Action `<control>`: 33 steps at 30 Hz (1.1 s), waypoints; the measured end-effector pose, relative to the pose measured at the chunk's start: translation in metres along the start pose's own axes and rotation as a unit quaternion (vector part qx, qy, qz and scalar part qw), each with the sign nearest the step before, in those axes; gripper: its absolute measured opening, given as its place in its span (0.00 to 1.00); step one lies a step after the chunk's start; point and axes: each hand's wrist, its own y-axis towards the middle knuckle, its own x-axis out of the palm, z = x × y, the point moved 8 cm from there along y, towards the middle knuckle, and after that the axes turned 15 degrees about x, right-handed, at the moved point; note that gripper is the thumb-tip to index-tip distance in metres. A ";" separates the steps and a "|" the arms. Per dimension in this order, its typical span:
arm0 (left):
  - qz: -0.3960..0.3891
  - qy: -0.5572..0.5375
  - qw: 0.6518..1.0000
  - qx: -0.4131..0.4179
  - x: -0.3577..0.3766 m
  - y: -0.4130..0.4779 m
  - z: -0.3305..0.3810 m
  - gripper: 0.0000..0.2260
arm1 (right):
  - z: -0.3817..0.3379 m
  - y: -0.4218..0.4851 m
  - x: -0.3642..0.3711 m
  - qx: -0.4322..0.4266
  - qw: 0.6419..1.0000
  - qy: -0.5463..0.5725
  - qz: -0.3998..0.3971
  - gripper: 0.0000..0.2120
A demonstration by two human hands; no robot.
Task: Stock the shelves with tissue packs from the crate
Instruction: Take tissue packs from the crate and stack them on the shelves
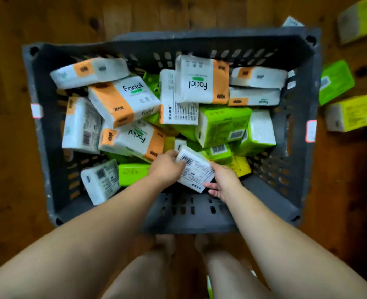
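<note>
The left hand (167,167) and right hand (222,180) gripped a white pack (194,171) at 6 o'clock in the crate (178,39), their fingertips partly hidden.

- crate (46,147) sits on the floor (10,147), just beyond the feet (165,242)
- tissue packs (124,98) heaped inside it, lying across each other
- by the near wall, left hand (167,167) and right hand (223,180) grip the held pack (196,171) between them, above the heap
- loose packs (353,112) on the floor right of the crate
</note>
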 end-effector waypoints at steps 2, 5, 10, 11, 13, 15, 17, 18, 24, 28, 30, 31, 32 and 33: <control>0.038 -0.089 0.995 -0.013 -0.009 -0.014 0.004 0.14 | 0.003 -0.017 -0.008 -0.013 0.999 0.046 -0.002 0.12; 0.080 -0.201 0.976 -0.021 -0.029 -0.050 0.030 0.17 | 0.001 -0.060 -0.035 -0.058 0.994 0.087 0.020 0.13; 0.111 -0.244 0.963 0.022 -0.074 -0.125 0.115 0.15 | -0.003 -0.176 -0.083 -0.163 0.976 0.140 0.042 0.08; 0.109 -0.254 0.960 0.035 -0.084 -0.140 0.133 0.14 | -0.003 -0.202 -0.093 -0.181 0.972 0.148 0.037 0.08; 0.108 -0.271 0.955 0.060 -0.105 -0.171 0.171 0.12 | -0.004 -0.255 -0.114 -0.224 0.961 0.161 0.029 0.08; 0.119 -0.280 0.949 0.088 -0.128 -0.204 0.210 0.11 | -0.004 -0.310 -0.135 -0.265 0.945 0.192 0.014 0.07; 0.130 -0.283 0.942 0.127 -0.148 -0.239 0.249 0.10 | 0.002 -0.362 -0.155 -0.304 0.926 0.223 0.010 0.09; 0.130 -0.281 0.939 0.149 -0.157 -0.257 0.268 0.10 | 0.008 -0.387 -0.164 -0.319 0.917 0.240 0.001 0.10; -0.031 -0.217 0.935 0.280 -0.160 -0.362 0.396 0.22 | 0.053 -0.521 -0.244 -0.413 0.855 0.312 -0.037 0.11; -0.103 -0.150 0.938 0.295 -0.131 -0.419 0.467 0.17 | 0.082 -0.592 -0.316 -0.478 0.813 0.331 -0.036 0.08; -0.132 -0.107 0.925 0.340 -0.109 -0.454 0.504 0.06 | 0.097 -0.618 -0.346 -0.509 0.803 0.310 -0.018 0.10; -0.146 -0.087 0.914 0.368 -0.096 -0.469 0.521 0.03 | 0.106 -0.630 -0.360 -0.520 0.800 0.300 -0.011 0.11; -0.159 -0.071 0.904 0.390 -0.083 -0.482 0.536 0.05 | 0.116 -0.639 -0.376 -0.529 0.796 0.295 0.001 0.11; -0.171 -0.061 0.896 0.405 -0.068 -0.494 0.550 0.11 | 0.126 -0.646 -0.392 -0.539 0.789 0.296 0.010 0.09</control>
